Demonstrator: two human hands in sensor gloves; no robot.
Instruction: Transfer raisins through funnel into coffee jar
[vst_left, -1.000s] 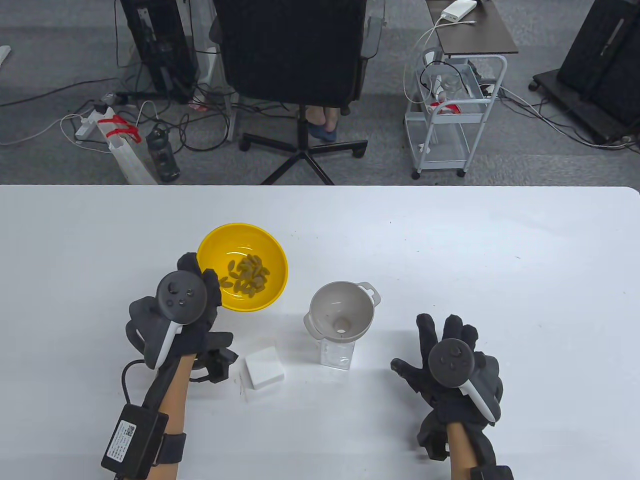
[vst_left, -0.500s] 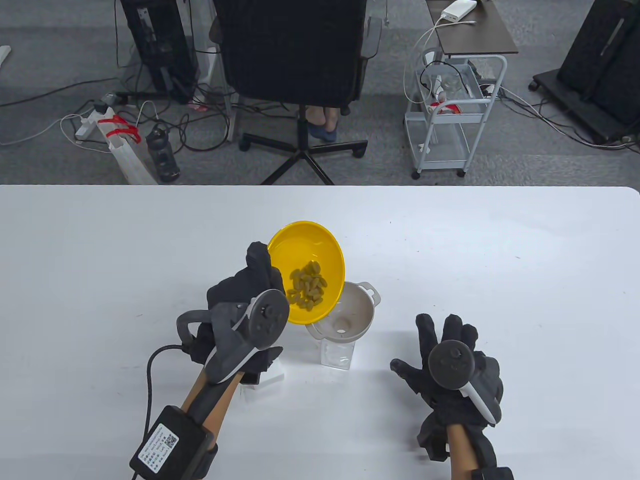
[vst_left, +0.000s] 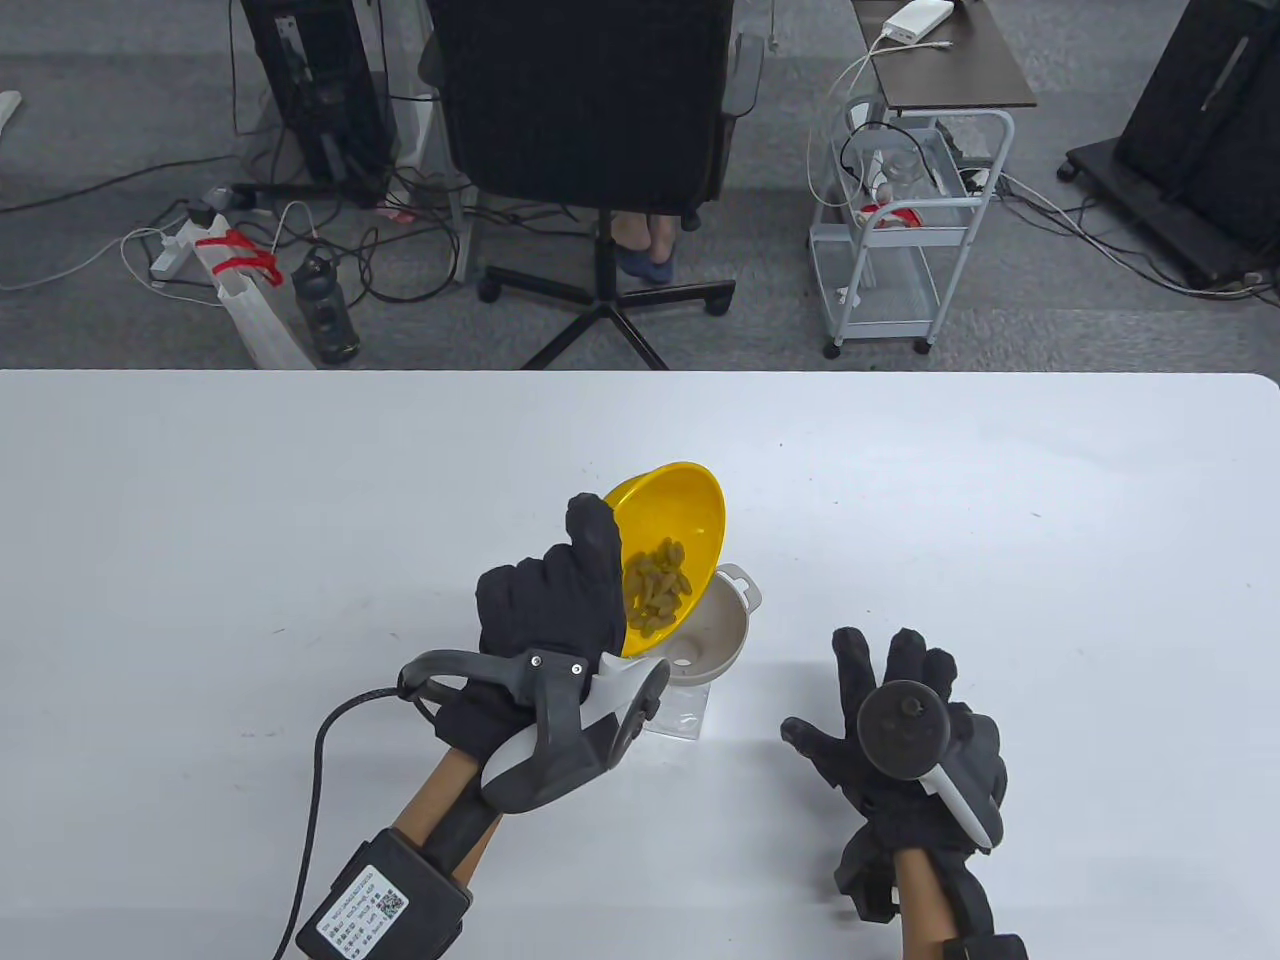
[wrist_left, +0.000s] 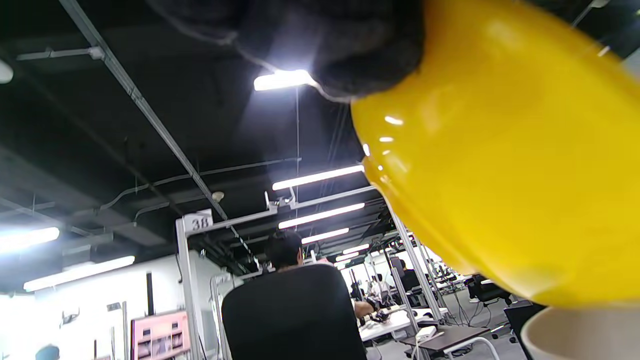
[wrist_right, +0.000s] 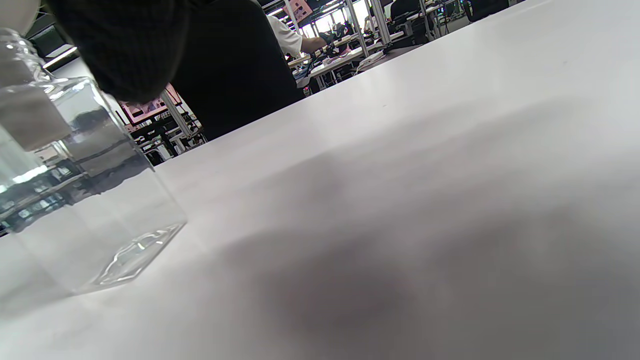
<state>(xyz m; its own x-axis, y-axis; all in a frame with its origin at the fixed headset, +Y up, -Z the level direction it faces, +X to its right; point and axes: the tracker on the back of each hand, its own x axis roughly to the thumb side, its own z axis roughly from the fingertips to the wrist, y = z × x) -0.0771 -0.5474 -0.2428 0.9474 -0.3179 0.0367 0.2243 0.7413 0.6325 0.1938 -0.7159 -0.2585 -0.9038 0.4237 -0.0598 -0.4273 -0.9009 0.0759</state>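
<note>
My left hand (vst_left: 560, 600) grips the yellow bowl (vst_left: 672, 510) by its rim and holds it steeply tilted over the beige funnel (vst_left: 722, 622). The raisins (vst_left: 657, 600) are heaped at the bowl's low edge, just above the funnel's mouth. The funnel sits in the clear coffee jar (vst_left: 680, 712), which also shows in the right wrist view (wrist_right: 75, 195). The bowl's underside fills the left wrist view (wrist_left: 500, 175), with the funnel rim (wrist_left: 575, 332) below it. My right hand (vst_left: 885, 700) rests flat on the table, fingers spread, to the right of the jar and apart from it.
The white table (vst_left: 1000, 500) stretches out on all sides. A black office chair (vst_left: 590, 100) and a white wire cart (vst_left: 900, 230) stand on the floor beyond the table's far edge. My left arm hides the white block seen earlier.
My left hand lifted the bowl off the table, carried it right over the funnel and tilted it more steeply; the raisins slid to its low edge. My right hand stayed still.
</note>
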